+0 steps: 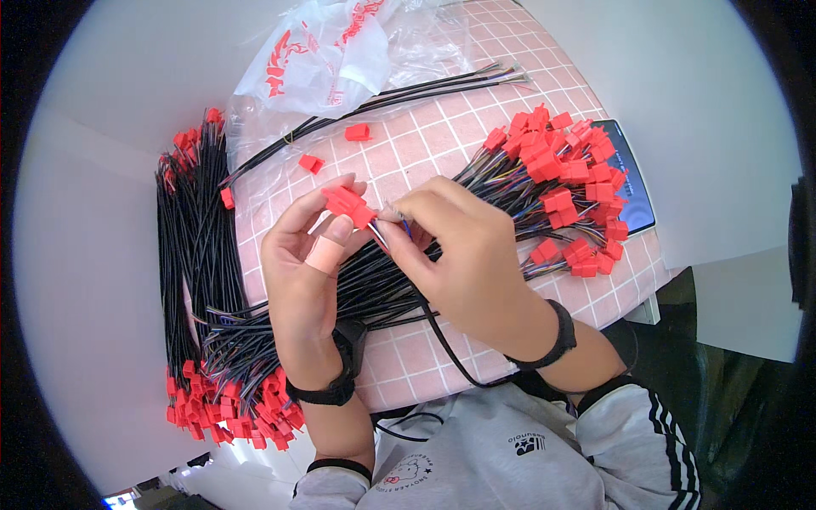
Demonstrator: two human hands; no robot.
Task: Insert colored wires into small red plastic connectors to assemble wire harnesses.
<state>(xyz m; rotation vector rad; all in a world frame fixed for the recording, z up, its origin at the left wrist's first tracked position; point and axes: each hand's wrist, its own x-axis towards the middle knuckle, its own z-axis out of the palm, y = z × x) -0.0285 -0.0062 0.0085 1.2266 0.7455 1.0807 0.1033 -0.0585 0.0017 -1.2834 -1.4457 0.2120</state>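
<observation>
My left hand (306,246), with a finger cot or bandage on its thumb, pinches a red plastic connector (348,206) between thumb and fingers. My right hand (463,246) pinches the thin coloured wires (403,228) at the end of a black cable (442,336), close beside the connector. At least one thin wire reaches the connector's edge; whether it is seated inside I cannot tell. The cable hangs from my right hand toward my lap. Under both hands lies a thick bundle of black cables (391,289), with many red connectors (561,170) at its right end.
More black cables (204,255) with red connectors are heaped at the left edge. Two loose red connectors (358,133) lie beyond my hands, near unfitted cables (374,104) and a plastic bag (319,59). A phone (633,183) lies at the right on the pink checked tablecloth (557,76).
</observation>
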